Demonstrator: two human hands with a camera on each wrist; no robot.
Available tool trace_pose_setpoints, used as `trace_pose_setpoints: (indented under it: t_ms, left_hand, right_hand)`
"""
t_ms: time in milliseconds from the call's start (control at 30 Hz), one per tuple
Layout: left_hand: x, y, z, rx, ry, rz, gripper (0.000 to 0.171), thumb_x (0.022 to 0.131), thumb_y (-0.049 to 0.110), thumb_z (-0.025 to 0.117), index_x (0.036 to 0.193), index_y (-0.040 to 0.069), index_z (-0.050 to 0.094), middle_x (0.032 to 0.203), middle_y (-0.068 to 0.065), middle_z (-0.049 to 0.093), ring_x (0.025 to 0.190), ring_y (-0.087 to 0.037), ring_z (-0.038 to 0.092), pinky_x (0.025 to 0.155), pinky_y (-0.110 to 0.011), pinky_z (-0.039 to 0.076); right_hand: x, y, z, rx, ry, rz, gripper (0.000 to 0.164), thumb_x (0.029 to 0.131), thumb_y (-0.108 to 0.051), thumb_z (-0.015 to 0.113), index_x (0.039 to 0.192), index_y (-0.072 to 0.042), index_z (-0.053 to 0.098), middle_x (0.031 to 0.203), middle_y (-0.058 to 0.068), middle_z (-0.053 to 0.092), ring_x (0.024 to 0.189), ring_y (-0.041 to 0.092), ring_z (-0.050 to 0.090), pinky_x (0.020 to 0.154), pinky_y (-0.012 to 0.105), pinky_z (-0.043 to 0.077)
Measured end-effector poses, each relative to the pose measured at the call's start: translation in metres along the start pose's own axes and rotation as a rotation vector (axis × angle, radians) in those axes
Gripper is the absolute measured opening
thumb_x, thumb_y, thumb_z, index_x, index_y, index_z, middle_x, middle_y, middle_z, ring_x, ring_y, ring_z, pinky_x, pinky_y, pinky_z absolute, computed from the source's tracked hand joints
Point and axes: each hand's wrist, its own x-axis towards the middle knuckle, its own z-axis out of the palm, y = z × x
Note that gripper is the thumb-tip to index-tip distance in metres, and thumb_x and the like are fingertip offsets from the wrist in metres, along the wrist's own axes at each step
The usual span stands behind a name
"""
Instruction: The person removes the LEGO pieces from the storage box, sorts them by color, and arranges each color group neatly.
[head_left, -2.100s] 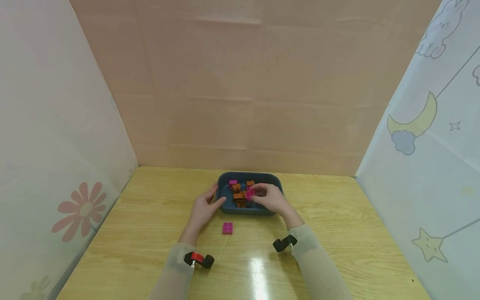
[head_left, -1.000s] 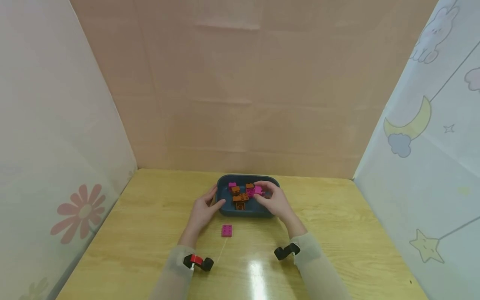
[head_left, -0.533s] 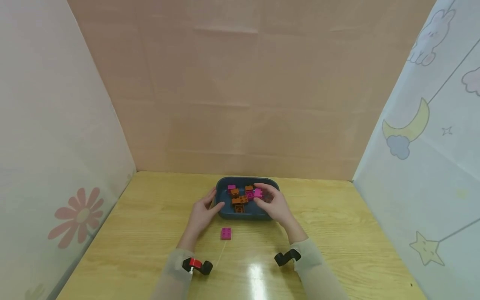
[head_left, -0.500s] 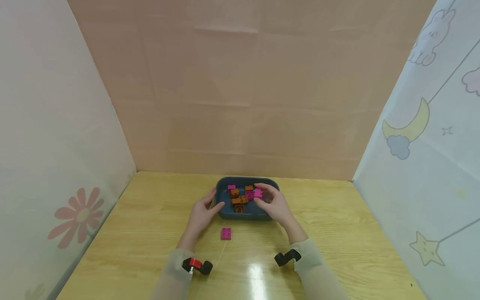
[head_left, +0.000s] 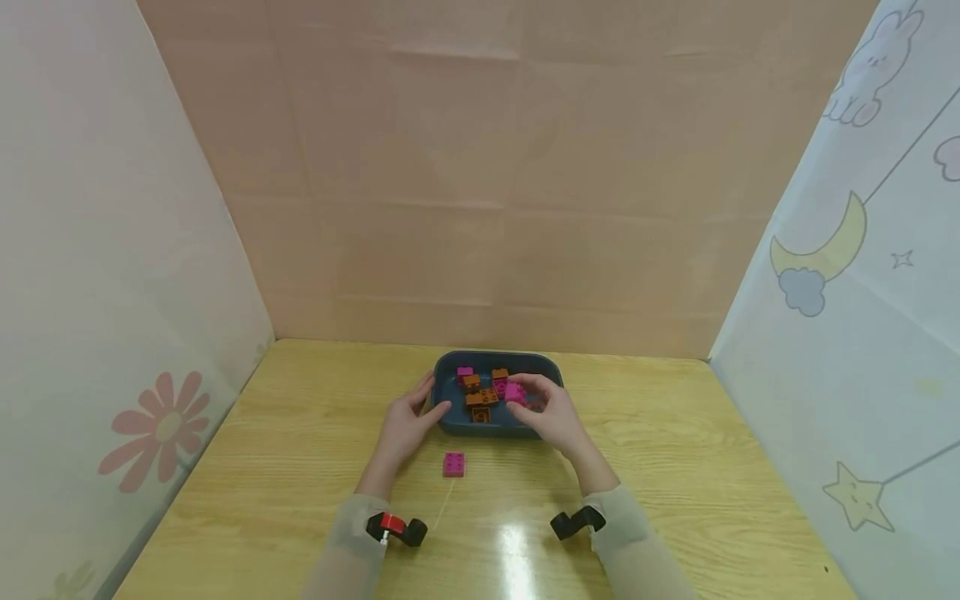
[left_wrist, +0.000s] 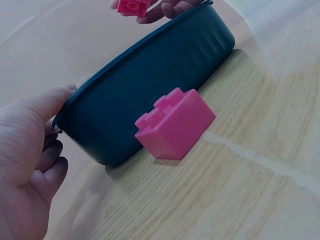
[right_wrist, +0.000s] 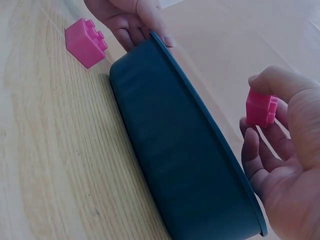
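In the head view, a dark blue plastic tub [head_left: 495,430] holds several orange and pink building bricks. My left hand [head_left: 405,425] grips the tub's left end, the thumb over the rim and the other fingers against the outside. My right hand [head_left: 551,412] pinches a pink building brick [right_wrist: 260,107] between thumb and fingers, above the tub's rim in the right wrist view. In front of the tub, another pink brick [left_wrist: 175,125] lies on the table, studs up, with neither hand touching it. An orange brick [head_left: 481,414] near the tub's front wall shows its hollow underside.
The wooden table [head_left: 315,450] meets a tan paper backdrop [head_left: 487,250] just behind the tub. Patterned white sheets flank both sides. A thin pale strip [left_wrist: 265,162] runs along the table from the loose pink brick toward the person.
The right hand has moved slightly right within the tub area, and the pink brick in its fingers has turned from showing its underside. The left hand keeps its grip on the tub.
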Motion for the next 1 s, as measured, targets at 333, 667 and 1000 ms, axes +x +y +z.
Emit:
trace_pose_setpoints:
  t_ms: [333,667,1000]
  left_hand:
    - [-0.001,-0.002,0.000,0.005,0.018,-0.006,0.072,0.100,0.027,0.080,0.157,-0.002,0.047,0.168,-0.007,0.041,0.157,-0.027,0.034,0.122,-0.038,0.036]
    - [0.000,0.001,0.000,0.034,0.019,-0.003,0.071,0.100,0.029,0.080,0.157,0.000,0.049,0.168,-0.006,0.041,0.157,-0.028,0.035,0.122,-0.040,0.037]
    - [0.001,0.001,0.000,0.042,0.009,0.003,0.071,0.101,0.026,0.079,0.158,0.001,0.047,0.169,-0.005,0.041,0.156,-0.025,0.035,0.120,-0.036,0.039]
  right_hand:
    - [-0.004,0.001,0.002,0.016,0.004,-0.006,0.048,0.095,-0.010,0.083,0.141,-0.008,0.069,0.135,0.009,0.068,0.115,0.024,0.062,0.086,0.029,0.058]
    - [-0.021,-0.002,0.011,0.005,-0.057,0.000,0.047,0.094,-0.018,0.086,0.138,-0.010,0.072,0.135,0.005,0.068,0.100,0.025,0.071,0.083,0.026,0.062]
    - [-0.033,-0.005,0.016,0.027,-0.099,-0.013,0.048,0.095,-0.005,0.081,0.142,-0.005,0.069,0.140,0.008,0.066,0.104,0.032,0.073,0.087,0.029,0.063]
